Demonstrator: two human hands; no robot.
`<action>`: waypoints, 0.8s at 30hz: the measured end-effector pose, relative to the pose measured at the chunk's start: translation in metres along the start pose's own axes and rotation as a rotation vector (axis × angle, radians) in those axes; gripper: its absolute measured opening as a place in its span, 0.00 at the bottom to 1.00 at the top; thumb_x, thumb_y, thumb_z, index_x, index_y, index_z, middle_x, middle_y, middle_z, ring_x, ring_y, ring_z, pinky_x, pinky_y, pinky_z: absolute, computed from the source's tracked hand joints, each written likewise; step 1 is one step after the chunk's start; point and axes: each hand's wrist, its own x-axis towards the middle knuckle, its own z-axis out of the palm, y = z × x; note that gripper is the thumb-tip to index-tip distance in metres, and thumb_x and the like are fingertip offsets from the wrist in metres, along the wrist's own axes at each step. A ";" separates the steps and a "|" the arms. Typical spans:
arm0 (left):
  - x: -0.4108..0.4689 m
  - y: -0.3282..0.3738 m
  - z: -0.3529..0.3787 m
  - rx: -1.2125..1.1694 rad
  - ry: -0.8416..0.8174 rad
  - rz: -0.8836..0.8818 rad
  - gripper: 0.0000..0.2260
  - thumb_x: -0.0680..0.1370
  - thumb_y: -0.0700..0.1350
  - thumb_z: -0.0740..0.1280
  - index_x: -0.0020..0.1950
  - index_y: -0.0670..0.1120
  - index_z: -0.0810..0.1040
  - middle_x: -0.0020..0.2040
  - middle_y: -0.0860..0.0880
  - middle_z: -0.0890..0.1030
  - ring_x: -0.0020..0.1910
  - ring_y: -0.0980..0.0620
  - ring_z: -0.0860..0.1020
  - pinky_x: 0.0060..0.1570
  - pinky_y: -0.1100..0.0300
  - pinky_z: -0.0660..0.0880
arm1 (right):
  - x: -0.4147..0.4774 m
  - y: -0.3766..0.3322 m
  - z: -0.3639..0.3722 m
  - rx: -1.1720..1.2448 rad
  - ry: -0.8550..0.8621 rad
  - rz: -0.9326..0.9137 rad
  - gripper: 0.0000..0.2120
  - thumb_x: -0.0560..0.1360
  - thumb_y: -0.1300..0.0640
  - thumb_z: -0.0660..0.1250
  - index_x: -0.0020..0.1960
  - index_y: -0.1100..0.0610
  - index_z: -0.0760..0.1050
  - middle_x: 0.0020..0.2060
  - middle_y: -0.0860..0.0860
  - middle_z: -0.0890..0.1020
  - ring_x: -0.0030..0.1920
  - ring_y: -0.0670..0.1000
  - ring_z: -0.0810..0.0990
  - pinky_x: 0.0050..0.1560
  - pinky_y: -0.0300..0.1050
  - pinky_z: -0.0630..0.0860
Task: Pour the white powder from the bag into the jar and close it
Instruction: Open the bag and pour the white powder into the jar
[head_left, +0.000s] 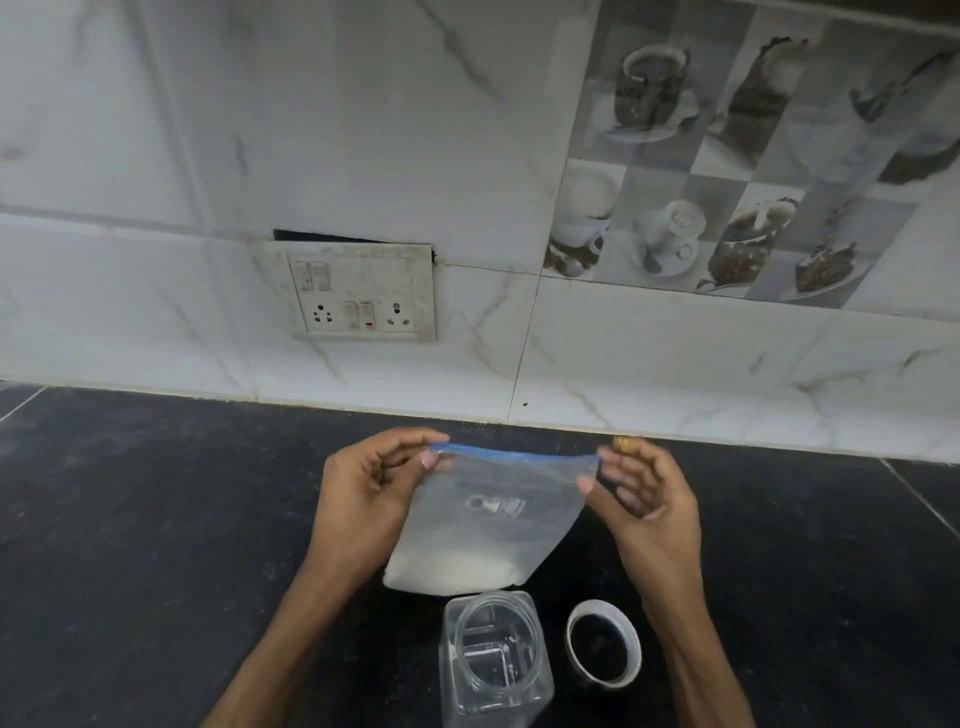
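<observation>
Black stone counter (130, 519), speckled, fills the lower half; pale seam lines at 9 o'clock and 3 o'clock edges. White marble-look wall tiles (156, 130) above, grey veining. Switch plate (358, 291) on wall near centre, grimy, two sockets and several switches; dark gap along its top edge. Picture tiles (727, 182) at 1–2 o'clock: cups, saucers, possibly cake. Small dark speck (525, 404) on lowest tile row, near the counter edge.
</observation>
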 end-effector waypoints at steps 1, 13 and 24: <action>0.000 0.004 0.000 0.011 -0.005 0.009 0.14 0.77 0.35 0.71 0.47 0.55 0.86 0.46 0.52 0.88 0.46 0.54 0.87 0.47 0.67 0.81 | 0.001 -0.012 0.004 -0.062 -0.016 -0.090 0.21 0.69 0.59 0.79 0.58 0.48 0.78 0.55 0.45 0.85 0.57 0.44 0.82 0.59 0.41 0.75; -0.011 0.039 -0.008 0.088 -0.006 0.117 0.15 0.77 0.37 0.72 0.50 0.58 0.80 0.43 0.56 0.88 0.46 0.56 0.87 0.45 0.67 0.81 | 0.000 -0.072 0.063 -0.252 -0.550 -0.388 0.06 0.69 0.62 0.79 0.43 0.57 0.84 0.41 0.47 0.86 0.45 0.44 0.84 0.53 0.37 0.79; -0.014 0.060 -0.033 0.047 0.101 0.203 0.07 0.74 0.40 0.72 0.47 0.52 0.82 0.46 0.50 0.87 0.45 0.54 0.87 0.46 0.68 0.81 | 0.011 -0.048 0.007 -0.365 -0.446 -0.202 0.05 0.70 0.65 0.78 0.42 0.56 0.85 0.39 0.45 0.86 0.38 0.41 0.81 0.47 0.40 0.78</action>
